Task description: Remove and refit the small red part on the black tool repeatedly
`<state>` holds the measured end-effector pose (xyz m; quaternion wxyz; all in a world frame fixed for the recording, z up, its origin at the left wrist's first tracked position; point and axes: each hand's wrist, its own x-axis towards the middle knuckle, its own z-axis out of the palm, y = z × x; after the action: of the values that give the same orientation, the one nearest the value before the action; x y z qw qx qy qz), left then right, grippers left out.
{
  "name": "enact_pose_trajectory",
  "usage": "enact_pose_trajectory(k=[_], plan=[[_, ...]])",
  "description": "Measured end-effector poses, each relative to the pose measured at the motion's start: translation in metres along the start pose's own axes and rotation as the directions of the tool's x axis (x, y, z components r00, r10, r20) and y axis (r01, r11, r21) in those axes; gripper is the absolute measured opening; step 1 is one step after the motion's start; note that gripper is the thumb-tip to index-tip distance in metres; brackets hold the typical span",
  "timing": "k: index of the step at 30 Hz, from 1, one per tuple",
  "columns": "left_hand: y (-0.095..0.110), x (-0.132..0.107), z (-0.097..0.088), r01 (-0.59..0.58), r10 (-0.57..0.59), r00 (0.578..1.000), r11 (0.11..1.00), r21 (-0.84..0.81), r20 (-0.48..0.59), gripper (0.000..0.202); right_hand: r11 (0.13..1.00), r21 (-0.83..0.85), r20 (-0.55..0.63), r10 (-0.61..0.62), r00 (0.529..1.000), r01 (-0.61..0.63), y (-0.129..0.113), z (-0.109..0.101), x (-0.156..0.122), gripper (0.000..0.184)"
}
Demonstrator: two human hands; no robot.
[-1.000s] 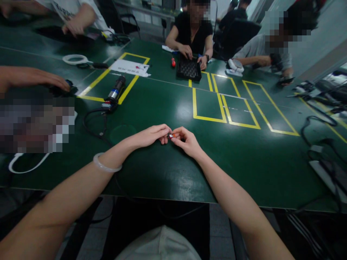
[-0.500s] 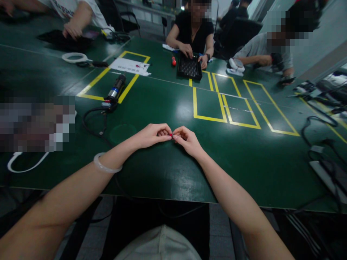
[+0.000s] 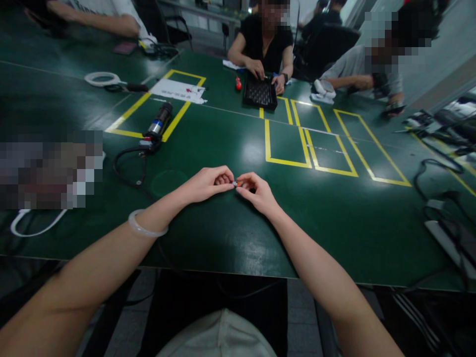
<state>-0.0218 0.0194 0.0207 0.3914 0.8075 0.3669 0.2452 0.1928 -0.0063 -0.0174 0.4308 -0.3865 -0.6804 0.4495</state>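
Observation:
Over the near part of the green table (image 3: 238, 233), my left hand (image 3: 211, 184) and my right hand (image 3: 256, 191) meet fingertip to fingertip. Pinched between them is a small part (image 3: 236, 184), silvery on the left and orange-red on the right. Its exact kind is too small to make out. The left thumb and fingers close on the silvery end, while those of the right hand close on the orange end. A pale bangle (image 3: 147, 225) circles my left forearm.
Left of centre lies a black and silver cylindrical device (image 3: 159, 121) with a cable. A paper sheet (image 3: 176, 90) and a white ring-shaped tool (image 3: 102, 79) are beyond it. Across the table, a person handles a black tray (image 3: 260, 93) near a red object (image 3: 238, 83). Cables (image 3: 435, 173) lie at right.
My fingers have shifted slightly, so more of the small part shows, with silver and orange visible. At far left, another person's arm has moved away from a dark item on the table.

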Motion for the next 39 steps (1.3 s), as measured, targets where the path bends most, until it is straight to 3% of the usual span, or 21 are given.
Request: enact_pose_trajectory(k=[8, 13, 16, 18, 20, 23, 25, 27, 30, 36, 39], plan=[[0.001, 0.0, -0.003, 0.017, -0.017, 1.0, 0.998, 0.061, 0.002, 0.033, 0.998, -0.059, -0.01, -0.01, 1.0, 0.009, -0.002, 0.0, -0.001, 0.022], [-0.006, 0.0, -0.019, 0.063, -0.02, 0.982, 0.973, 0.223, -0.19, 0.038, 0.998, -0.058, -0.039, -0.008, 0.999, 0.006, -0.002, -0.001, -0.001, 0.021], [-0.015, -0.002, -0.04, 0.161, -0.028, 0.925, 0.933, 0.322, -0.38, 0.034, 0.998, -0.057, -0.048, 0.01, 0.999, -0.013, -0.002, -0.001, -0.001, 0.022], [-0.025, -0.007, -0.057, 0.25, -0.03, 0.856, 0.898, 0.363, -0.516, 0.031, 0.998, -0.052, -0.044, 0.016, 0.999, -0.018, -0.001, -0.001, -0.001, 0.022], [-0.039, -0.014, -0.075, 0.363, -0.033, 0.76, 0.85, 0.382, -0.649, 0.031, 0.999, -0.043, -0.038, 0.022, 0.999, -0.023, -0.001, -0.001, -0.001, 0.023], [-0.06, -0.026, -0.097, 0.592, -0.1, 0.608, 0.717, 0.367, -0.787, 0.05, 0.999, -0.018, -0.036, 0.033, 0.999, -0.033, 0.0, -0.002, 0.0, 0.025], [-0.071, -0.034, -0.107, 0.706, -0.192, 0.552, 0.625, 0.333, -0.811, 0.071, 0.999, -0.006, -0.037, 0.037, 0.999, -0.037, 0.0, -0.002, 0.0, 0.026], [-0.079, -0.039, -0.112, 0.774, -0.297, 0.53, 0.553, 0.31, -0.794, 0.086, 0.999, -0.007, -0.035, 0.039, 0.999, -0.04, 0.001, -0.002, 0.0, 0.027], [-0.087, -0.041, -0.116, 0.814, -0.384, 0.513, 0.501, 0.294, -0.768, 0.091, 0.999, -0.01, -0.032, 0.037, 0.999, -0.037, 0.003, -0.001, 0.0, 0.028], [-0.097, -0.04, -0.128, 0.828, -0.44, 0.462, 0.524, 0.197, -0.77, 0.08, 0.999, -0.023, -0.024, 0.032, 0.999, -0.033, 0.004, -0.002, 0.0, 0.029], [-0.099, -0.041, -0.132, 0.812, -0.466, 0.471, 0.561, 0.162, -0.749, 0.068, 0.999, -0.014, -0.025, 0.032, 0.999, -0.032, 0.004, -0.002, 0.0, 0.028]])
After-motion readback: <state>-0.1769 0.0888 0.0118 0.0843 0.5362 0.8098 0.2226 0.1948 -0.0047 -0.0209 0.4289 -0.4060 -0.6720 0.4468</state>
